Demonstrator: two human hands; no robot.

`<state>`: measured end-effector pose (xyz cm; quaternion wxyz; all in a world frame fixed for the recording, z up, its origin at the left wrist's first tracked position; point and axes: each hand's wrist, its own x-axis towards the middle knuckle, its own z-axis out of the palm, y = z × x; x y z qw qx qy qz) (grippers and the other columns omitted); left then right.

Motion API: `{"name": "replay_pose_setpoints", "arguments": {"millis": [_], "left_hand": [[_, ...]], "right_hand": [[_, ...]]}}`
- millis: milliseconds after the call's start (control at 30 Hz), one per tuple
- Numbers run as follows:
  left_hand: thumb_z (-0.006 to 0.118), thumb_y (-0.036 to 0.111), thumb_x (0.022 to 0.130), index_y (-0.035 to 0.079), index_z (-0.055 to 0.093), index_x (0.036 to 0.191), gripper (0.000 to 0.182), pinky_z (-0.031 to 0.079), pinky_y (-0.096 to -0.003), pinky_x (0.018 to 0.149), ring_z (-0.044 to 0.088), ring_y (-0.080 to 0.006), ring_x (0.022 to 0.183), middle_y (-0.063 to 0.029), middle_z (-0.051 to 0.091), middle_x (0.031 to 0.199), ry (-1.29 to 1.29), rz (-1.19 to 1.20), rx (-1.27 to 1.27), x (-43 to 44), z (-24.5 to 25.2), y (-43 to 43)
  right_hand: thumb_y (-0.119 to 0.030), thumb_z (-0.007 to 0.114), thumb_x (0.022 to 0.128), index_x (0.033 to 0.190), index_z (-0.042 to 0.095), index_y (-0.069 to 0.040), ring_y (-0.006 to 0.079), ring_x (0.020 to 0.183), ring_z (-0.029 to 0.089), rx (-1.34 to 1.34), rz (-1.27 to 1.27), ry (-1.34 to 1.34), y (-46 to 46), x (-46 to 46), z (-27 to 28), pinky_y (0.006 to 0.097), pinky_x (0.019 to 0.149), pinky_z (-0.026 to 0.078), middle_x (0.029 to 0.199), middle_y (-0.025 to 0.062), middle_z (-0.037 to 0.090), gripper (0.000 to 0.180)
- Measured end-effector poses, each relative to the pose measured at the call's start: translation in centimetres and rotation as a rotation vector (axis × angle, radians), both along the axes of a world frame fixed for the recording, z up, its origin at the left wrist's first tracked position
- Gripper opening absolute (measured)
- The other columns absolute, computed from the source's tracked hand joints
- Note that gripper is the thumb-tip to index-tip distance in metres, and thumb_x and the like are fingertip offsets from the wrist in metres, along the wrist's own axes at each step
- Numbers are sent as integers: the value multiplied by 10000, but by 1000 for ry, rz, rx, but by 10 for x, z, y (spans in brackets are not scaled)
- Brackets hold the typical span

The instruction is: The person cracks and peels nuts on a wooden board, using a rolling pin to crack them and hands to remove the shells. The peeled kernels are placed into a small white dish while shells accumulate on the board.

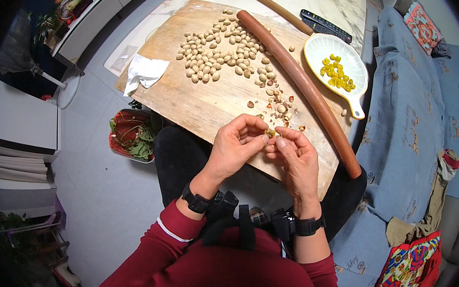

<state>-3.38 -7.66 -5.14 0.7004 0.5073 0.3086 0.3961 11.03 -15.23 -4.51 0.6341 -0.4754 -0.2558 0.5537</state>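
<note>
My left hand [235,144] pinches a yellow-green ginkgo kernel [270,133] between thumb and forefinger, over the near edge of a wooden board [212,107]. At the kernel's right end, the thumb and forefinger of my right hand [297,151] grip it too; the fingers partly hide it. Just beyond my hands lie broken shells and reddish-brown skins [280,108]. Farther off, a spread of whole ginkgo nuts [209,63] in pale shells covers part of the board. Peeled yellow kernels [336,74] rest in a white, handled dish [316,47] at the far right.
A long reddish-brown wooden rolling pin [298,86] lies across the board's right side. Behind it are a thinner wooden rod [280,12] and remote controls [325,25]. White tissue [146,74] sits at the left edge. A bin with leafy scraps [135,136] stands on the floor; a blue-covered sofa [401,116] is right.
</note>
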Motion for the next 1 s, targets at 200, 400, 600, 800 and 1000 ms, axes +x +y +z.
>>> {"name": "replay_pose_setpoints", "arguments": {"millis": [200, 400, 600, 800, 1000], "left_hand": [[632, 11, 904, -15, 583, 1077, 182, 544, -214, 734, 657, -104, 844, -74, 653, 967, -102, -42, -217, -1, -1, 9], [628, 12, 909, -7, 590, 1075, 172, 563, -219, 711, 664, -113, 822, -74, 666, 943, -133, -96, -262, 2, -1, 6], [640, 6, 903, -6, 597, 1073, 176, 568, -223, 714, 663, -115, 818, -79, 672, 943, -92, -83, -253, 4, 0, 2], [643, 10, 906, -12, 602, 1067, 168, 558, -222, 731, 649, -103, 830, -59, 666, 926, -75, -56, -167, 5, 2, -4], [648, 22, 908, -25, 624, 1078, 178, 533, -208, 746, 647, -90, 843, -57, 677, 947, 56, -51, -74, 3, 9, -9]], "right_hand": [[-59, 669, 898, 1148, 661, -37, 102, 826, 649, 102, -168, -767, 7, 1, 3, 218, 727, 531, 978, 47, 680, 251], [-58, 693, 879, 1069, 693, -15, 91, 804, 653, 47, -116, -607, 0, -1, 9, 210, 701, 520, 932, 47, 682, 194], [-54, 707, 867, 1034, 694, -13, 83, 766, 652, 65, -154, -582, -1, -3, 9, 208, 678, 521, 932, 47, 692, 173], [-52, 718, 858, 1038, 691, -30, 80, 773, 654, 94, -198, -651, -5, -6, 13, 208, 672, 526, 915, 40, 702, 183], [-35, 718, 856, 1050, 676, -27, 84, 791, 659, 138, -235, -638, -4, -7, 13, 212, 697, 533, 918, 45, 703, 199]]}}
